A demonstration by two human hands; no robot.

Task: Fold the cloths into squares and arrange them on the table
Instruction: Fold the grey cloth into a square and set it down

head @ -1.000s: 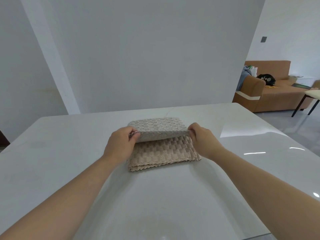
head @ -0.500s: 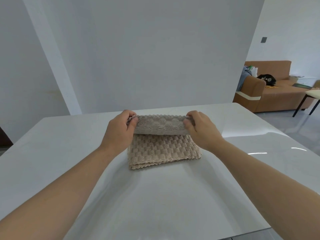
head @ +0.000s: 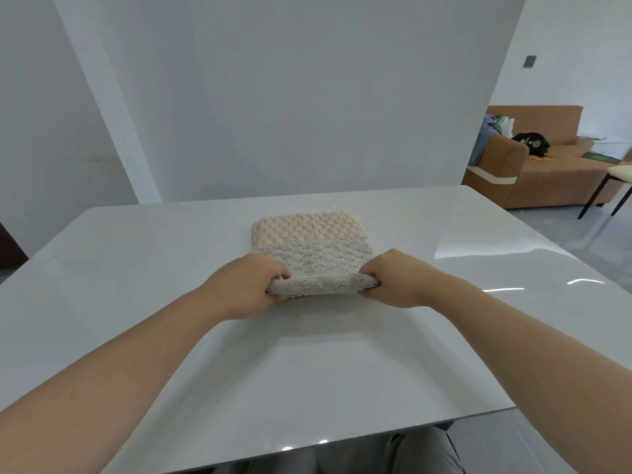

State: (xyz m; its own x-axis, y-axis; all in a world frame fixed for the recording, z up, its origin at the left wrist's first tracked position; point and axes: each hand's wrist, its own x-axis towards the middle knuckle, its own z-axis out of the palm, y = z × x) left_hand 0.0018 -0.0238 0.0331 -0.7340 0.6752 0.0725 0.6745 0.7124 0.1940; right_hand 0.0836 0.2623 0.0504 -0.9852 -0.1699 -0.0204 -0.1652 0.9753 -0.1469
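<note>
A beige waffle-textured cloth (head: 309, 239) lies folded over on the white table (head: 136, 254), in the middle. Its upper layer now covers the lower one, with the near edge curled up. My left hand (head: 246, 285) pinches the near left corner of that edge. My right hand (head: 393, 277) pinches the near right corner. Both hands sit at the cloth's near side, knuckles toward me.
A white wall panel (head: 307, 97) stands right behind the table's far edge. A brown sofa (head: 554, 165) with a black bag and a chair (head: 615, 179) are off to the right. The table's near edge runs just above my lap.
Both hands have pulled the lifted far edge of the cloth toward me, folding it over the lower layer down to the near edge.
</note>
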